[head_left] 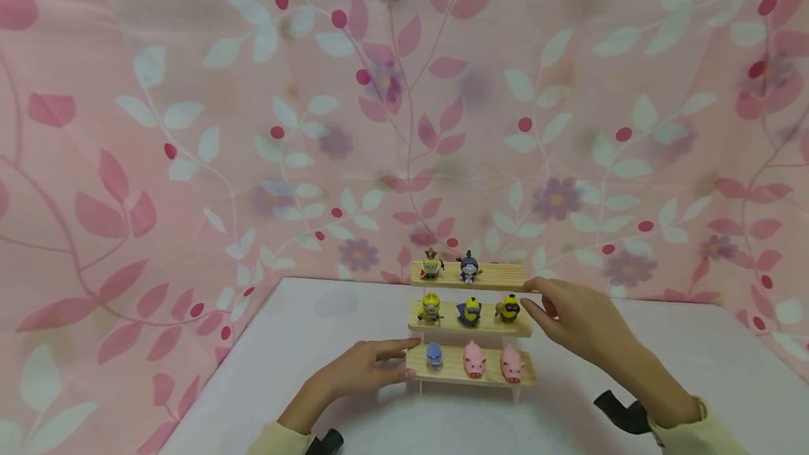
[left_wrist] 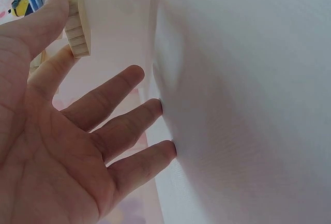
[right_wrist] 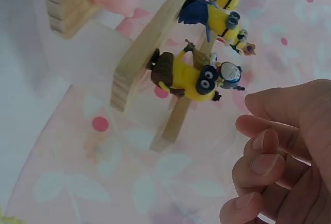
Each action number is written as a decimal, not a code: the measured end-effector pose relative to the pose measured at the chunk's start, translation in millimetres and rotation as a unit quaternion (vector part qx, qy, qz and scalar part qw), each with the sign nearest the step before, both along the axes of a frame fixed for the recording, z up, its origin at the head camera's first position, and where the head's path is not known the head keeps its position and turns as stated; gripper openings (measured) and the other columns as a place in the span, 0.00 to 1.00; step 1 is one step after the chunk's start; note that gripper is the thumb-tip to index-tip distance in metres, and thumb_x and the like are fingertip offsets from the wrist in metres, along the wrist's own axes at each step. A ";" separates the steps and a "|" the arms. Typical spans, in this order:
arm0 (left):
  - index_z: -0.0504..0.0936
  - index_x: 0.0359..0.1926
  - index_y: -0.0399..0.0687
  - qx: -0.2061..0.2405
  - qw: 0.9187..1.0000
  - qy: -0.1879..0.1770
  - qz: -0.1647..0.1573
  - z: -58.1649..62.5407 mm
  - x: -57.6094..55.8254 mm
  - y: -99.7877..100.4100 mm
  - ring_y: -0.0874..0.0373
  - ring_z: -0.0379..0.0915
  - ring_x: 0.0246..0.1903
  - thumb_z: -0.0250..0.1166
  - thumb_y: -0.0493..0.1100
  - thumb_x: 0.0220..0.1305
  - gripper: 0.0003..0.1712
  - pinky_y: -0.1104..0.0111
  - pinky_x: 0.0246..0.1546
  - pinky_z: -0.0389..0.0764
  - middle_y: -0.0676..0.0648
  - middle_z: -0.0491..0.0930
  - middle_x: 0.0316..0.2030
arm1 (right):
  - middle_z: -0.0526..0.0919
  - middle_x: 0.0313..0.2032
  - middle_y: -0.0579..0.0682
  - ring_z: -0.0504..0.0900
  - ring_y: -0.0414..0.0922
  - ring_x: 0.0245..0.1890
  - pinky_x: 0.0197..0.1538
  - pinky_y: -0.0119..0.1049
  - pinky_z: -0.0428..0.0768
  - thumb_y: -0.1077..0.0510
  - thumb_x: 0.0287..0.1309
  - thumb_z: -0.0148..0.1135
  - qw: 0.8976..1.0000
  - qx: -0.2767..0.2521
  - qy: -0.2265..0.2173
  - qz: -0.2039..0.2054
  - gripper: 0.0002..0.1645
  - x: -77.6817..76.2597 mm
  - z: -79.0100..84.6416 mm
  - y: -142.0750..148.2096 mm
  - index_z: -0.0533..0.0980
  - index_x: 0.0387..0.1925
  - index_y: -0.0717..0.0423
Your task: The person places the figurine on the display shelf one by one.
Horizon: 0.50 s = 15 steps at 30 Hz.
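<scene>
A three-tier wooden display stand (head_left: 499,278) with clear supports holds small figurines. My left hand (head_left: 363,371) grips the left end of its bottom shelf (left_wrist: 77,35) between thumb and index finger; the other fingers spread, their tips at the white surface. My right hand (head_left: 578,314) hovers by the right ends of the upper shelves with fingers loosely curled, nothing in them. Nearest to it is a goggled yellow figurine (right_wrist: 181,76) in brown. A caped yellow figurine (head_left: 470,312) and a yellow-capped one (head_left: 430,307) share that middle shelf.
Up top stand a crowned figurine (head_left: 431,265) and a dark-haired one (head_left: 469,267). The bottom shelf carries a blue-capped figurine (head_left: 434,356) and two pink pigs, one left (head_left: 474,360), one right (head_left: 512,364). Behind the white table (head_left: 303,321) hangs a pink floral cloth (head_left: 404,125).
</scene>
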<state>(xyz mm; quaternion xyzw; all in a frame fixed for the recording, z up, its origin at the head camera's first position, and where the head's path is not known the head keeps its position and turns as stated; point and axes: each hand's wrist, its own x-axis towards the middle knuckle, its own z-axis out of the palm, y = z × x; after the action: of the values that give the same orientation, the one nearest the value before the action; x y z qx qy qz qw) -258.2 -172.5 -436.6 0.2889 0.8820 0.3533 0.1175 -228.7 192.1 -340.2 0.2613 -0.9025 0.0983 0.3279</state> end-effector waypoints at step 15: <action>0.70 0.68 0.75 0.005 1.000 0.001 0.002 -3.1 -2.0 0.2 0.56 0.75 0.57 0.63 0.64 0.64 0.32 0.46 0.58 0.71 0.51 0.76 0.62 | 0.61 0.20 0.31 0.55 0.29 0.16 0.17 0.26 0.57 0.55 0.50 0.73 1.000 -0.003 0.020 -0.009 0.15 7.2 -15.5 24.4 0.80 0.40 0.44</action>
<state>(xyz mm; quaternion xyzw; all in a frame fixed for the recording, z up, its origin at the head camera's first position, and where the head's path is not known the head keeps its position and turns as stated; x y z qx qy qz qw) -260.2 -172.4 -439.7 0.2883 0.8808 0.3576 0.1148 -221.4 216.5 -355.8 0.2539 -0.8980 0.0926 0.3471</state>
